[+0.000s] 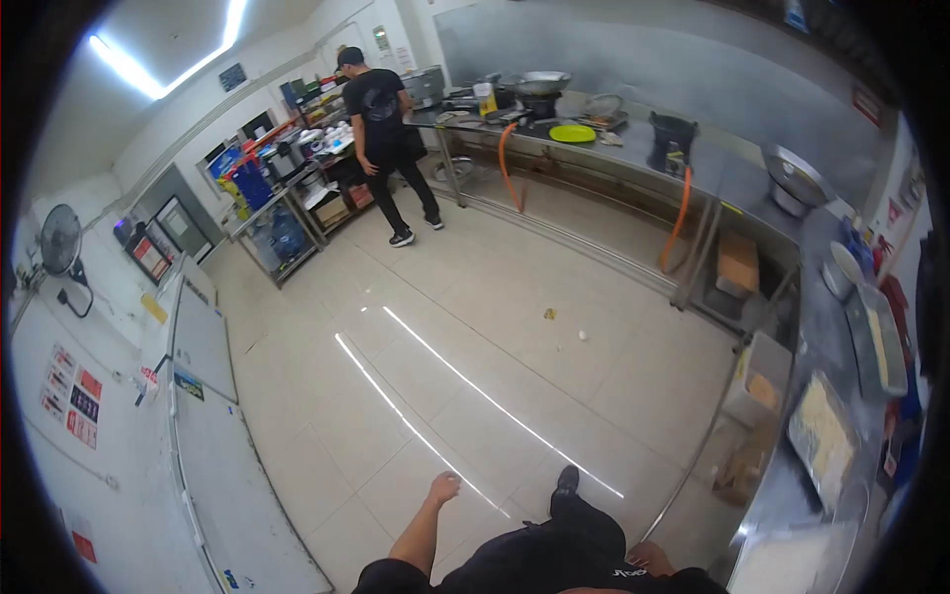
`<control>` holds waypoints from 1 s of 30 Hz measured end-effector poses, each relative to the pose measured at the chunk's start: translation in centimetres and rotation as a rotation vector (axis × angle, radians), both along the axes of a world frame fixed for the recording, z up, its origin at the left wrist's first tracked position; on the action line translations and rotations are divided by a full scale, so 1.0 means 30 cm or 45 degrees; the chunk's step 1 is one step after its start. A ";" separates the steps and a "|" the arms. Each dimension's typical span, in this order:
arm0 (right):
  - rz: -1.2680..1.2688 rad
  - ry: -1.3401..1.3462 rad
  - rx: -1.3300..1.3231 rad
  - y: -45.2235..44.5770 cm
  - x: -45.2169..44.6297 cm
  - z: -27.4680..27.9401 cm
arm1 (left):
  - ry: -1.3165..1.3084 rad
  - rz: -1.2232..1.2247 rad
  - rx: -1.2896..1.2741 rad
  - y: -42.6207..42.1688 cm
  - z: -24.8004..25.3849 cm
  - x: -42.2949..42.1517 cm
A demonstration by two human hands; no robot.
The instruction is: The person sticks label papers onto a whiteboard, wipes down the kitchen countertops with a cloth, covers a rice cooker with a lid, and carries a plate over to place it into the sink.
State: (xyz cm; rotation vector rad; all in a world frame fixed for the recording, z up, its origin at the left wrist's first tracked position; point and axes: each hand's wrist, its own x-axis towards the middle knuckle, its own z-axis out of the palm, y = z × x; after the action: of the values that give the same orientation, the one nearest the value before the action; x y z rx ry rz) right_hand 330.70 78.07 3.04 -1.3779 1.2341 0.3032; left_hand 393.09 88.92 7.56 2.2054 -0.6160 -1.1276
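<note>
My left hand hangs over the tiled floor at the bottom centre, its fingers curled in and nothing visible between them. Low on the right of my body, my right hand shows only in part beside my dark clothing, near the counter side; its fingers are too unclear to read. One dark shoe of mine shows on the floor between the hands.
A person in black stands by loaded shelves at the back. A steel counter with pans, a green plate and orange hoses runs right. White freezers line the left. Small debris lies on the floor.
</note>
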 end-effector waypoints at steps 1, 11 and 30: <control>0.017 0.108 0.143 -0.128 0.046 -0.147 | 0.021 -0.014 -0.046 -0.114 0.035 -0.006; -0.111 -0.039 -0.238 -1.401 0.655 0.120 | -0.025 -0.554 0.024 -0.862 0.087 -0.094; -0.520 0.168 0.061 -2.191 0.686 0.149 | -0.461 -0.845 -0.087 -2.408 -0.352 0.479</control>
State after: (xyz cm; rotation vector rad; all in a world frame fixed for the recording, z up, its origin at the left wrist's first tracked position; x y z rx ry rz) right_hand 351.28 12.34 7.51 -1.0466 1.5731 0.1372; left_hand 407.46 16.69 -2.99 2.2162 -1.6013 -0.9732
